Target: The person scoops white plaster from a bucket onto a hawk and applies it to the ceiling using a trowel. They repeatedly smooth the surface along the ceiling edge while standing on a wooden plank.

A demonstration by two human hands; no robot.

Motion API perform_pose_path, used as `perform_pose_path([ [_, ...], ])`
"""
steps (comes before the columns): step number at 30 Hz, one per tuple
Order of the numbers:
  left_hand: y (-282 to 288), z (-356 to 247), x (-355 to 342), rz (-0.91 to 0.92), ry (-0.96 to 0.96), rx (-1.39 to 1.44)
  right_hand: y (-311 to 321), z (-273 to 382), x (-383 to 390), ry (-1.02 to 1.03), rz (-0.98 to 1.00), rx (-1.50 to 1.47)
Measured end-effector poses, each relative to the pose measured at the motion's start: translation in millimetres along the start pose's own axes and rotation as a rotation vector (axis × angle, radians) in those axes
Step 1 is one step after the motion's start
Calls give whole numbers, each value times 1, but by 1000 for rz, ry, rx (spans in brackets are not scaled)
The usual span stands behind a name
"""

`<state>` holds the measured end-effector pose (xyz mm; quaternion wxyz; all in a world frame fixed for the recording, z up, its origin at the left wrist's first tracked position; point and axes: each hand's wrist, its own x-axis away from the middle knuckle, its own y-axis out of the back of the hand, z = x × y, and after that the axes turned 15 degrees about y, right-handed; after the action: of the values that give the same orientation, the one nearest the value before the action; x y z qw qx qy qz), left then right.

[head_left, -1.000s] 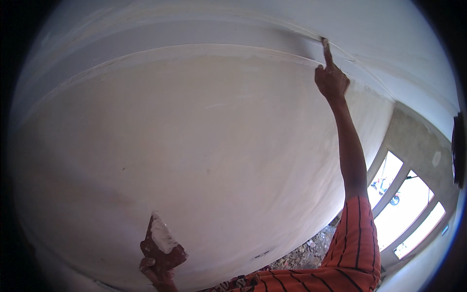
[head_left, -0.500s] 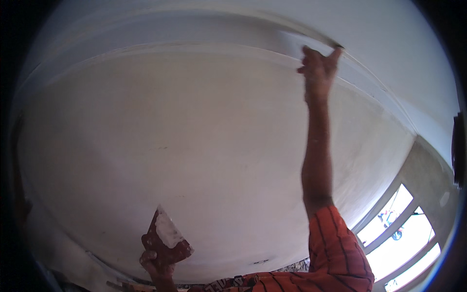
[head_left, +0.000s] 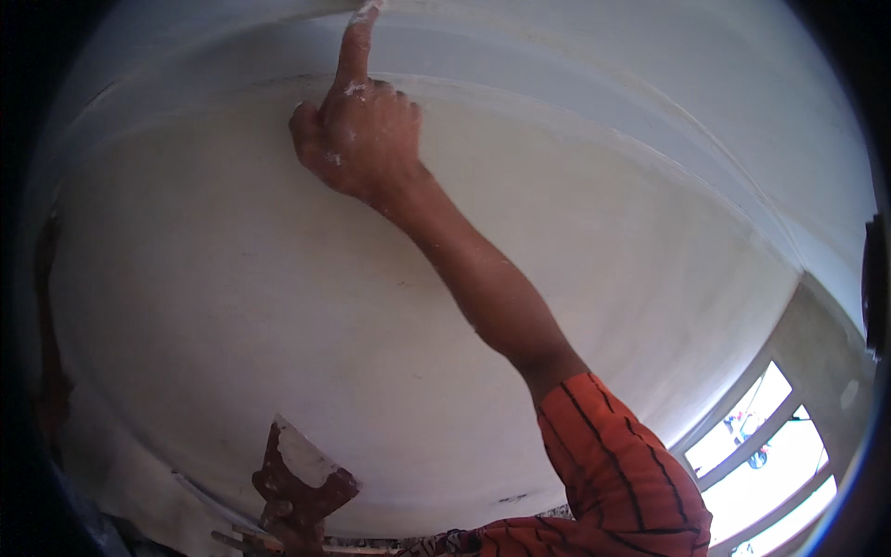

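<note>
Our right hand (head_left: 364,139) is raised to the upper part of the head view, with the index finger (head_left: 355,51) extended upward, the thumb (head_left: 306,130) projecting to the left and the remaining fingers bent inward. We see only the back of this hand; whether the bent fingers enclose anything, we cannot tell. White residue (head_left: 355,89) marks the index knuckle and the base of the thumb. The index fingertip stands at the upper border of the smooth grey band (head_left: 520,70) that runs between the pale wall (head_left: 575,232) and the ceiling (head_left: 742,102); we cannot confirm contact at the tip. Our right forearm (head_left: 473,269) slants across the wall from an orange sleeve (head_left: 608,446) with black stripes. Our left hand (head_left: 295,531), low and left of centre, is closed on the lower part of a dark red flat tool (head_left: 292,487); dim light hides the position of each finger. We hold this tool in front of the wall, well apart from the right hand, with one pointed corner up and a whitish patch (head_left: 304,457) on its face. At lower right, a window (head_left: 766,487) with bright openings is set in a grey wall (head_left: 835,343).
</note>
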<state>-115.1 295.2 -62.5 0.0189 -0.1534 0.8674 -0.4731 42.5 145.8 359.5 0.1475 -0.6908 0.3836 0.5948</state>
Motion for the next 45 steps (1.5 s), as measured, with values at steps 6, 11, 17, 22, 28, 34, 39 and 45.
perform_pose_path([
  [6, -27, -10, 15, -7, 76, 20, 75, -46, 21, -50, 75, 380],
  [11, -50, -36, 7, 254, 279, 202, 151, -109, 60, -233, 80, 744],
  [17, -68, -49, 15, 99, 309, 167, 222, -179, 99, -432, -53, 951],
  [22, -78, -55, 23, -18, 342, 166, 256, -209, 101, -567, -169, 836],
  [28, -83, -56, 26, 118, 289, 246, 192, -171, 49, -350, -482, 27],
  [34, -60, -48, 15, 329, 275, 291, 69, -87, 12, -91, -271, 19],
  [39, -46, -24, 23, -109, 63, 117, -5, -5, -14, 27, -211, 33],
  [45, -64, -14, 25, -241, 15, -102, 4, -40, 56, 255, 144, -875],
])
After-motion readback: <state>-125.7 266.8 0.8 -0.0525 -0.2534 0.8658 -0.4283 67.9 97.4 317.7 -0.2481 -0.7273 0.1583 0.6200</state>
